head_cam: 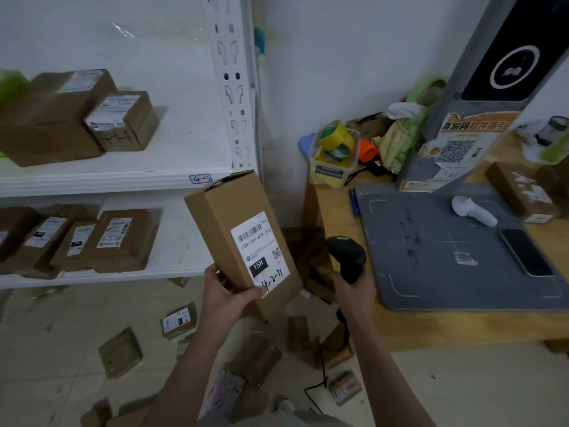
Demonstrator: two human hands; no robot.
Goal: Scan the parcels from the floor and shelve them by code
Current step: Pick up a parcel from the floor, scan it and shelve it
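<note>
Up and left of my left hand stands the shelf (pixel 123 180). Its edge tag (pixel 200 179) is hand-marked "4-2" and sits just above the parcel's top corner. Boxes lie on both tiers, but their labels are too blurred to read.

My left hand (pixel 229 292) has fingers and thumb curled round the lower end of the parcel (pixel 234 223), a tall brown carton held up at a tilt. The label (pixel 260 251) faces me. It reads "15H-159-A03-210", with a black block "15H" and handwritten "4-2-71".

Risk: I grip one end only, so the carton could pivot or slip. My thumb at the label's bottom edge could also cover the handwritten code.

My right hand (pixel 354 292) is closed round the handle of the black scanner (pixel 346 252), just right of the parcel. I cannot tell whether its head faces the barcode; if it is off, the scan will miss. Its cable (pixel 325 379) trails down among the floor parcels (pixel 178 321) below both hands and could snag.

Up and right of my right hand, a poster (pixel 458 149) bears a QR code; its text is illegible.
</note>
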